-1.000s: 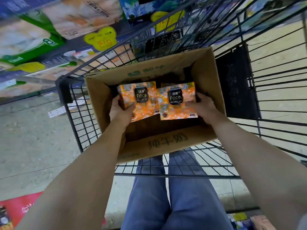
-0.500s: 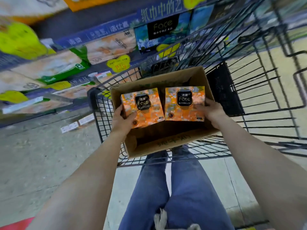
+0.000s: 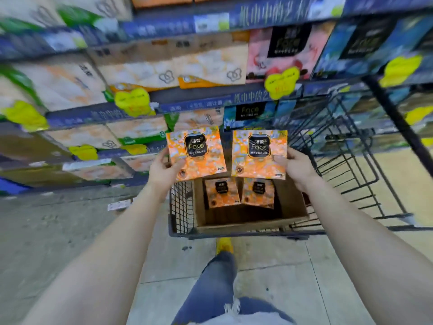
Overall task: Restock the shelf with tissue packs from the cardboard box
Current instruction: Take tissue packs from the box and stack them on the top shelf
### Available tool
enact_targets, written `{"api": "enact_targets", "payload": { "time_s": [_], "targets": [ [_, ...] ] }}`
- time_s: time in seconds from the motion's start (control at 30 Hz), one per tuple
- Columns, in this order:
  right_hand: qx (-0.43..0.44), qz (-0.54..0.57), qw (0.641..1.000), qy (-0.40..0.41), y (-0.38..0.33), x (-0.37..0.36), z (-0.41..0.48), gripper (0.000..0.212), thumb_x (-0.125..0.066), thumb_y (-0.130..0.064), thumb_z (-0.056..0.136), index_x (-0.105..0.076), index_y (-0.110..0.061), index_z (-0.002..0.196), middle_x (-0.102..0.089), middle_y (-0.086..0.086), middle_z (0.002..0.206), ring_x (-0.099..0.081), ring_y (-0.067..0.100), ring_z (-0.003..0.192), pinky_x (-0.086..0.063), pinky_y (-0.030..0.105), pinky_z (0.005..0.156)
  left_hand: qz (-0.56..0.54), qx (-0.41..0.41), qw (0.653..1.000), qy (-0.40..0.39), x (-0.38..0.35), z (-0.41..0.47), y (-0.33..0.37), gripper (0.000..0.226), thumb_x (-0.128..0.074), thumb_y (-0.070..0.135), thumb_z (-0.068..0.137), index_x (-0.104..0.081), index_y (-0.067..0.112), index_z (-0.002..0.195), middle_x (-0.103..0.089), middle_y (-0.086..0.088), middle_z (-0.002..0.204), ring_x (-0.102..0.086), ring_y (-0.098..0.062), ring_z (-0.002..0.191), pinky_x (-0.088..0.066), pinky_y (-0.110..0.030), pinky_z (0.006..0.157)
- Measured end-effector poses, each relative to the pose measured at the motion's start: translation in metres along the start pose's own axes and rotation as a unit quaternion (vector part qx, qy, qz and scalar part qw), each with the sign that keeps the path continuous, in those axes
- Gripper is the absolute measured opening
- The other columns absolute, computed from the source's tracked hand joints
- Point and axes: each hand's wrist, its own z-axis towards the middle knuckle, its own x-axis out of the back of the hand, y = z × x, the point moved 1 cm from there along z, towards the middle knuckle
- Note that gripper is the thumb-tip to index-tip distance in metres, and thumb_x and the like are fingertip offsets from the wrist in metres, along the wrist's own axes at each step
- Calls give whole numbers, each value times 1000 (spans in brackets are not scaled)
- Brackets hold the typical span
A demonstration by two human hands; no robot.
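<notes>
My left hand (image 3: 164,171) grips an orange tissue pack (image 3: 195,152) with a black "Face" label by its lower left corner. My right hand (image 3: 296,166) holds a second orange tissue pack (image 3: 259,153) by its right edge. Both packs hang side by side in the air above the open cardboard box (image 3: 290,207). Two more orange packs (image 3: 222,192) (image 3: 257,192) lie deep inside the box. The shelf (image 3: 192,104) rises behind, its rows filled with tissue packs.
The box sits in a black wire shopping cart (image 3: 180,207) whose basket stretches off to the right (image 3: 346,165). Yellow price tags (image 3: 281,82) hang from the shelf edges. My legs in blue jeans (image 3: 218,285) stand on the tiled floor below.
Both hands have lifted the two packs up out of the box, clear of its rim. The view has tilted up toward the shelf, revealing two more packs inside the box.
</notes>
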Motion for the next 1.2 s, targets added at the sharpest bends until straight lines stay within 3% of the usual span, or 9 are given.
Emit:
{"api": "enact_targets", "payload": {
  "time_s": [0.1,0.27,0.4,0.47,0.6,0.77,0.87,1.03,1.2],
  "targets": [
    [40,13,999,-19,-27,-7,-27,40,-65,-10,99,-63,-17,138,-72,2,123,-71,18,97,-60,32,74,-3,-41,999,15,22,-32,20,70,-73,8,96,-40,17,157,-69,-10,123,-69,-6,89,-56,-17,60],
    [119,26,992,-40,-81,-23,-83,42,-64,-15,100,-60,-18,142,-71,1,125,-71,18,101,-58,26,69,-37,-96,993,52,74,-97,54,71,-75,10,95,-42,19,157,-78,-3,105,-75,-30,105,-60,-35,69],
    [187,16,981,-50,-134,-44,-129,46,-65,-16,99,-57,-15,145,-72,2,125,-71,14,97,-61,32,74,-52,-150,985,72,123,-141,89,69,-70,2,98,-39,15,158,-78,19,76,-75,0,73,-64,-30,73],
    [222,18,973,-63,-161,-58,-150,46,-67,-16,98,-59,-15,143,-72,1,123,-71,17,103,-60,35,83,-58,-180,978,83,147,-163,108,68,-70,5,98,-41,16,158,-79,14,87,-75,-1,74,-65,-41,84],
    [263,44,960,-84,-214,-90,-190,31,-62,-7,101,-62,-15,131,-72,-2,102,-69,2,79,-56,16,64,-87,-207,965,132,196,-193,138,69,-72,7,97,-41,20,157,-75,-1,105,-72,-13,89,-61,-41,87],
    [308,83,942,-106,-274,-139,-229,33,-65,-7,98,-63,-23,127,-72,-3,103,-68,9,88,-55,31,84,-83,-244,952,163,264,-212,169,74,-74,9,96,-39,19,160,-79,15,80,-75,-5,79,-60,-45,94],
    [329,86,934,-111,-306,-175,-249,27,-65,-7,97,-67,-29,113,-72,-6,95,-66,12,85,-55,32,83,-72,-269,943,181,306,-217,184,75,-75,11,96,-38,16,161,-74,9,98,-72,-14,95,-56,-47,102],
    [359,78,923,-118,-344,-247,-273,26,-66,-11,97,-64,-28,117,-72,-3,95,-68,21,89,-54,31,70,-80,-301,931,189,383,-209,204,75,-74,9,96,-37,18,161,-70,-1,117,-70,-1,87,-59,-27,79],
    [381,76,913,-127,-380,-327,-287,30,-67,-10,97,-66,-29,120,-74,4,106,-70,25,97,-56,52,97,-86,-310,932,166,469,-181,223,75,-72,10,98,-35,22,162,-75,11,92,-74,3,76,-58,-26,73]
  ]
}}
